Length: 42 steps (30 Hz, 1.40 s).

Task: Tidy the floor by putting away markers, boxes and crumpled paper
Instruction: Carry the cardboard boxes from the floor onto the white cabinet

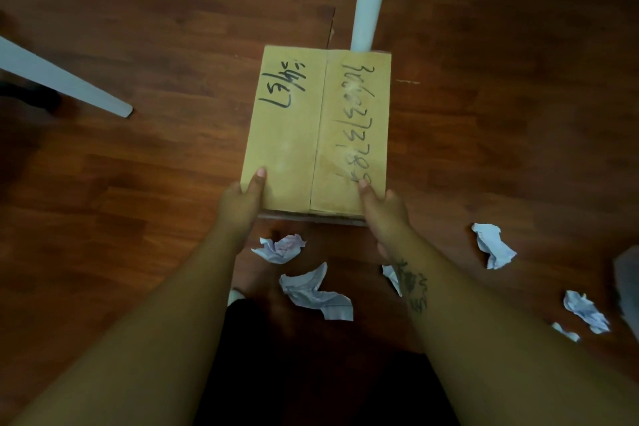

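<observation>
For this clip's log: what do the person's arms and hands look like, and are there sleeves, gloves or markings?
Both forearms are bare, with no sleeves or gloves in view. The left hand and right hand show no rings or watch. The right forearm carries a dark tattoo on its inner side; its design is too blurred to read.

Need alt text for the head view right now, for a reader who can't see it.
Both hands, left hand and right hand, grip the near end of a closed cardboard box with handwriting, above a wooden floor. Crumpled paper lies nearby.
</observation>
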Motion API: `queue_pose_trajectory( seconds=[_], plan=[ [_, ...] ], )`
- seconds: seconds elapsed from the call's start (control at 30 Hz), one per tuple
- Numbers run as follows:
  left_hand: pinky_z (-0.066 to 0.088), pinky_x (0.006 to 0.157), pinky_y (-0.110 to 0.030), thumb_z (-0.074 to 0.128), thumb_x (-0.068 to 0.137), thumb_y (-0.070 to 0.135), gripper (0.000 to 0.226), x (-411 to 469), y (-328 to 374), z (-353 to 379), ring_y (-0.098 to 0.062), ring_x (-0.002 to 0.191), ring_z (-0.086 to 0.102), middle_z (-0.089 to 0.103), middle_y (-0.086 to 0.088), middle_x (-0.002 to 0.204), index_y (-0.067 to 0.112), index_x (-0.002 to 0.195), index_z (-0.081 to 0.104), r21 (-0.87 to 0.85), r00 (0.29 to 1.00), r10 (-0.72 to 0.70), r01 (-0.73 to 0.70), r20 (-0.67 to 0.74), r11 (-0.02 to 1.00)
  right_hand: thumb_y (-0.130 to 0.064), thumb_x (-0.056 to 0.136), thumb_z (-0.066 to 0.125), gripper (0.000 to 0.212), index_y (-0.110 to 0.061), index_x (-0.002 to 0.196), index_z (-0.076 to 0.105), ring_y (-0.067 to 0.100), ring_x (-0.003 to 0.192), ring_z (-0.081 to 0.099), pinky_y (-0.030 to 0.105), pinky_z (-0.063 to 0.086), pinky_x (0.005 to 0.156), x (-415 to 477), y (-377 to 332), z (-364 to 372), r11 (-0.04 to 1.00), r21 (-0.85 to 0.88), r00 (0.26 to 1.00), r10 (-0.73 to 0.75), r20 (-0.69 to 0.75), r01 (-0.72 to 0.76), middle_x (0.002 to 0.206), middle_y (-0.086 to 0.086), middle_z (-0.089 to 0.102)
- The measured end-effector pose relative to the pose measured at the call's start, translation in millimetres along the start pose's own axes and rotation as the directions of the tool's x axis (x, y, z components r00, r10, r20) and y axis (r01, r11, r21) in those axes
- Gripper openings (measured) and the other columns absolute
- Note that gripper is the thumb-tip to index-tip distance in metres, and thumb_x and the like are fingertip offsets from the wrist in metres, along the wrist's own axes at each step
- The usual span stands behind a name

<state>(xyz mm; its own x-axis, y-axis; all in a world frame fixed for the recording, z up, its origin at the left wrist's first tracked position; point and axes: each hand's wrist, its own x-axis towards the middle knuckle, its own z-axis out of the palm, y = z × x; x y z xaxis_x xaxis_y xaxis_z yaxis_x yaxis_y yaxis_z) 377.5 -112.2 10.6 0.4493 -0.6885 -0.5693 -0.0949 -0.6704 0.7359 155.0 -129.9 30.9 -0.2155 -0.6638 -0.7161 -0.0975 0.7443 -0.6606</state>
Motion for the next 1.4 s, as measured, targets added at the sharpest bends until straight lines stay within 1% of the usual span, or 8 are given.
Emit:
queue_pose_trajectory(
  seconds=[0.3, 0.57, 0.73, 0.83, 1.07, 1.2, 1.3, 1.4],
  plan=[
    [0.041, 0.085, -0.025, 0.056, 0.093, 0.051, 0.057, 6.6, 0.8, 3.3, -0.016, 0.108, 0.056, 0.061, 0.001, 0.119, 0.010, 0.132, 0.056, -0.093, 0.993, -0.036, 0.047, 0.111, 0.995, -0.052, 0.090, 0.059, 0.051, -0.017, 0.127, 0.055, 0.019, 0.107, 0.054, 0.031, 0.040, 0.087, 13.0, 5.6, -0.3, 0.999, 0.045, 1.000, 0.016, 0.010, -0.017, 0.126, 0.001, 0.060],
    [0.046, 0.086, -0.032, 0.055, 0.094, 0.050, 0.055, -27.0, 33.9, 4.0, -0.021, 0.108, 0.059, 0.063, -0.003, 0.122, 0.009, 0.131, 0.056, -0.087, 0.992, -0.049, 0.059, 0.116, 0.994, -0.042, 0.094, 0.059, 0.045, -0.012, 0.126, 0.054, 0.018, 0.102, 0.054, 0.030, 0.042, 0.086, -11.7, -12.8, -20.1, 0.996, 0.028, 0.994, -0.085, -0.070, 0.087, 0.117, 0.002, 0.059],
    [0.050, 0.097, -0.041, 0.056, 0.095, 0.048, 0.052, -69.3, 65.8, 2.0, -0.026, 0.107, 0.062, 0.066, -0.009, 0.120, 0.008, 0.128, 0.059, -0.070, 0.993, -0.018, 0.026, 0.116, 0.997, -0.050, 0.093, 0.055, 0.062, -0.010, 0.139, 0.047, 0.030, 0.123, 0.053, 0.042, 0.044, 0.102, -45.3, -32.5, -56.5, 0.992, -0.040, 0.991, -0.124, -0.053, 0.122, 0.137, 0.008, 0.054],
    [0.052, 0.095, -0.043, 0.055, 0.095, 0.047, 0.048, -105.8, 80.6, 2.1, -0.025, 0.104, 0.064, 0.068, -0.008, 0.116, 0.009, 0.124, 0.061, -0.096, 0.989, -0.009, 0.024, 0.150, 0.995, -0.049, 0.093, 0.054, 0.050, -0.015, 0.130, 0.055, 0.027, 0.111, 0.060, 0.046, 0.049, 0.097, -73.4, -47.2, -84.8, 0.982, -0.067, 0.983, -0.181, -0.028, 0.179, 0.126, 0.006, 0.063],
    [0.054, 0.089, -0.039, 0.054, 0.099, 0.037, 0.036, -201.2, 154.3, 1.3, -0.024, 0.102, 0.066, 0.071, -0.009, 0.113, 0.011, 0.119, 0.066, -0.131, 0.947, 0.209, -0.182, 0.245, 0.975, -0.046, 0.095, 0.053, 0.045, -0.012, 0.125, 0.057, 0.028, 0.104, 0.062, 0.044, 0.053, 0.089, -167.7, -84.2, -157.5, 0.958, -0.061, 0.945, -0.286, -0.159, 0.280, 0.116, 0.008, 0.065],
    [0.050, 0.078, -0.029, 0.051, 0.100, 0.036, 0.037, -275.8, 202.0, 2.7, -0.021, 0.104, 0.061, 0.066, -0.008, 0.117, 0.010, 0.124, 0.063, -0.137, 0.890, 0.350, -0.323, 0.293, 0.937, -0.039, 0.097, 0.052, 0.038, -0.012, 0.124, 0.056, 0.025, 0.099, 0.061, 0.033, 0.049, 0.072, -236.5, -110.2, -215.5, 0.918, -0.014, 0.889, -0.388, -0.244, 0.397, 0.112, 0.007, 0.065],
    [0.047, 0.089, -0.031, 0.051, 0.100, 0.037, 0.034, -337.5, 232.3, 6.0, -0.022, 0.107, 0.059, 0.065, -0.005, 0.117, 0.013, 0.121, 0.063, -0.143, 0.839, 0.438, -0.414, 0.322, 0.899, -0.040, 0.096, 0.054, 0.039, -0.014, 0.126, 0.056, 0.026, 0.102, 0.061, 0.041, 0.052, 0.085, -289.2, -121.9, -261.4, 0.890, 0.009, 0.841, -0.428, -0.329, 0.456, 0.114, 0.008, 0.066],
    [0.044, 0.084, -0.027, 0.049, 0.100, 0.037, 0.034, -395.2, 265.0, 11.0, -0.017, 0.102, 0.058, 0.064, 0.001, 0.109, 0.015, 0.121, 0.065, -0.175, 0.772, 0.533, -0.506, 0.345, 0.845, -0.040, 0.097, 0.052, 0.039, -0.013, 0.125, 0.056, 0.028, 0.102, 0.061, 0.044, 0.051, 0.089, -335.2, -131.7, -303.1, 0.855, 0.007, 0.780, -0.471, -0.412, 0.519, 0.112, 0.008, 0.066]
  ],
)
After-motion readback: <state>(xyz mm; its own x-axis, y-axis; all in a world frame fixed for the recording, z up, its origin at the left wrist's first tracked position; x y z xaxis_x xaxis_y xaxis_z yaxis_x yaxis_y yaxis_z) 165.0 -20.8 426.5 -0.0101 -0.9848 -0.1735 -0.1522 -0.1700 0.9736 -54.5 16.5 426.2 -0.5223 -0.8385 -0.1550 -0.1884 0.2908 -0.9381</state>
